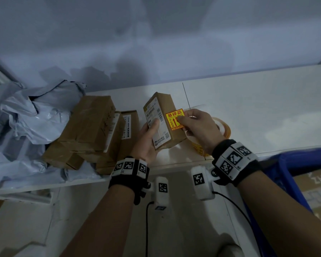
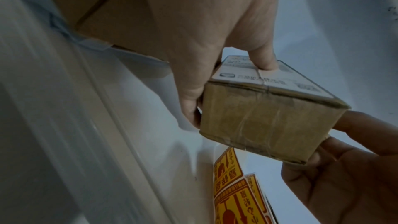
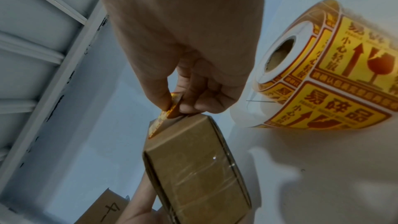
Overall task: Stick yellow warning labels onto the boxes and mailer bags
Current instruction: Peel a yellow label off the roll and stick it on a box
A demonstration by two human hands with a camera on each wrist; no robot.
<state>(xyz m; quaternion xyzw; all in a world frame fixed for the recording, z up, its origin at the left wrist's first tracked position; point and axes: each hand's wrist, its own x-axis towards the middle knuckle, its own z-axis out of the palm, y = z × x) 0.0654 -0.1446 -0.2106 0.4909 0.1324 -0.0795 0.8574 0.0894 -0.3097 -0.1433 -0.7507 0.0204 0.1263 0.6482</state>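
Note:
My left hand (image 1: 150, 134) grips a small brown cardboard box (image 1: 163, 134) above the white table, thumb on its white shipping label (image 2: 264, 76). The box (image 2: 264, 125) shows a taped end in the left wrist view. My right hand (image 1: 196, 125) pinches a yellow warning label (image 1: 174, 120) with red print by its right edge; the label lies against the box's top right face. In the right wrist view the label (image 3: 170, 111) curls between thumb and fingers at the box (image 3: 193, 168) edge. A roll of yellow labels (image 3: 336, 67) lies on the table right behind that hand.
Several brown boxes (image 1: 93, 127) are piled to the left on the white table (image 1: 258, 112). Grey mailer bags (image 1: 32, 115) are heaped at the far left. A blue crate (image 1: 295, 175) holding a carton stands at lower right. A wall rises behind the table.

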